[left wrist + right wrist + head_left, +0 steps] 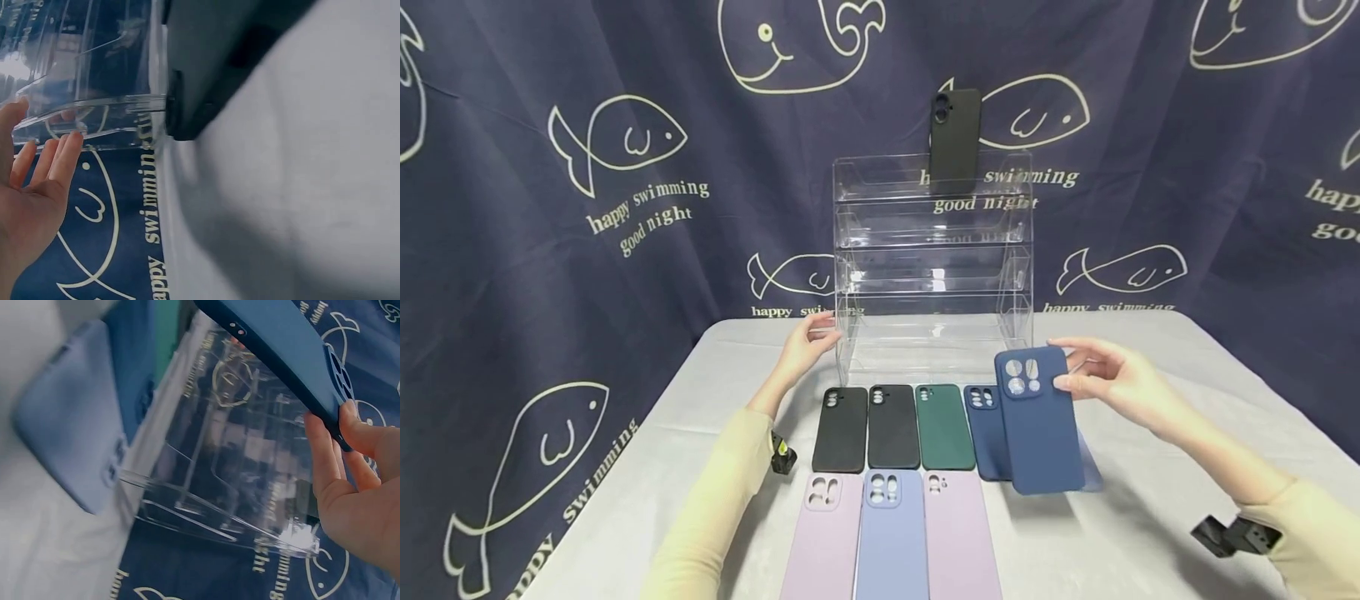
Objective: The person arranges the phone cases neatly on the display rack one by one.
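Observation:
My right hand pinches a dark blue phone case by its upper right edge, thumb on the back face. It is raised above the table, partly covering another dark blue case and a light blue-grey case. In the right wrist view the held blue case tilts, thumb and fingers at its camera end. My left hand is at the left side of a clear tiered acrylic rack, fingers loosely extended. The left wrist view shows its fingertips by the rack's side; contact is hard to tell.
A black case stands in the rack's top tier. On the white table lie two black cases, a green case, and in front two pink-lilac cases flanking a periwinkle case. A dark fish-print curtain hangs behind.

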